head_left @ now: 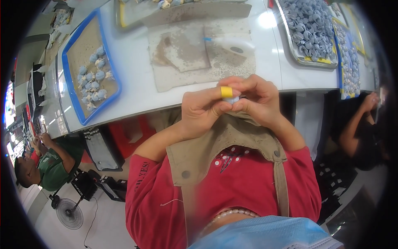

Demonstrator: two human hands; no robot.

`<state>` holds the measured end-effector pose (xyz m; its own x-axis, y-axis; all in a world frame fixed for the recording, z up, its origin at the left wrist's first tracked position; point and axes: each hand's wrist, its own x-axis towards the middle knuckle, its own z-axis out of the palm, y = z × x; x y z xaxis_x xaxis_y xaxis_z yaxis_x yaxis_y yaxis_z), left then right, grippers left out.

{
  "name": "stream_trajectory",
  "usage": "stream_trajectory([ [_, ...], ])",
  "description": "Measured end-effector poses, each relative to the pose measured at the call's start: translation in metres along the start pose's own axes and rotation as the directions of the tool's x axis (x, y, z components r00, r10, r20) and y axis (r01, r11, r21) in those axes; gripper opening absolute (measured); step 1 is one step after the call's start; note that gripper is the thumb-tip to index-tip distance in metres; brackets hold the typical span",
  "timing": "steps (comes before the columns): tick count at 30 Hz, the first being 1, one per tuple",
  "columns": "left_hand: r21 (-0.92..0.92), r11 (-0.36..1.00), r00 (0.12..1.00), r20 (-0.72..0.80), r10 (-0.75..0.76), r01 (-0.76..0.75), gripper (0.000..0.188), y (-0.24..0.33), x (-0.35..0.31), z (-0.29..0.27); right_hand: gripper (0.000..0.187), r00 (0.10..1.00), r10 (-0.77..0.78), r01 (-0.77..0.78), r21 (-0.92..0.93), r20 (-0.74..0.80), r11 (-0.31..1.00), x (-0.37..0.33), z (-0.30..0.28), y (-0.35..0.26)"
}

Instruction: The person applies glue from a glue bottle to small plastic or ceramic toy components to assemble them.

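Just over the near table edge, my left hand [199, 108] and my right hand [264, 98] meet, fingertips pinched together on a small pale blue-grey piece [231, 100]. Most of that piece is hidden by the fingers, so its full shape cannot be made out. Yellow tape [226, 92] wraps a finger of the left hand. Beyond the hands lies a stained cardboard sheet [166, 81]. On it rests a whitish, translucent bottle-like thing [238, 43] with a blue tip.
At the left, a blue-rimmed tray [117, 89] holds several small blue-and-cream figures. A metal tray [306, 62] heaped with curved grey-blue pieces stands at the far right, beside a blue tray [341, 74]. Co-workers sit at both sides; a fan [69, 213] stands lower left.
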<state>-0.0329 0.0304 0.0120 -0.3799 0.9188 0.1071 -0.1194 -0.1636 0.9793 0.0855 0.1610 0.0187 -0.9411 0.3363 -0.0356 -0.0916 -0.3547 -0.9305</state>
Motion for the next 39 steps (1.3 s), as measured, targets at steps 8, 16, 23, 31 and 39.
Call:
stream_trajectory([
  [8, -0.167, 0.986, 0.995, -0.094, -0.039, 0.022, 0.023, 0.014, -0.003, -0.02, 0.025, 1.0, -0.02, 0.019, -0.047, -0.011, 0.999, 0.02, 0.019, 0.006],
  [16, 0.86, 0.212, 0.767, -0.51, 0.39, 0.464, 0.024, 0.06, -0.027, -0.18, 0.027, 0.919, -0.231, 0.064, -0.46, -0.318, 0.886, 0.044, -0.005, -0.004],
  [23, 0.889, 0.324, 0.877, -0.409, 0.25, 0.322, 0.025, 0.057, 0.104, -0.223, 0.012, 0.809, -0.535, 0.011, -0.903, -0.245, 0.429, 0.044, -0.02, -0.006],
  [31, 0.976, 0.181, 0.892, -0.185, 0.412, 0.118, 0.037, -0.032, 0.184, -0.246, 0.033, 0.925, -0.331, -0.043, -0.919, -0.185, 0.392, 0.07, -0.044, -0.004],
  [39, 0.223, 0.938, 0.928, -0.324, -0.185, 0.265, 0.029, 0.038, 0.06, -0.104, 0.038, 0.947, -0.268, -0.075, -0.936, -0.175, 0.343, 0.056, -0.044, -0.012],
])
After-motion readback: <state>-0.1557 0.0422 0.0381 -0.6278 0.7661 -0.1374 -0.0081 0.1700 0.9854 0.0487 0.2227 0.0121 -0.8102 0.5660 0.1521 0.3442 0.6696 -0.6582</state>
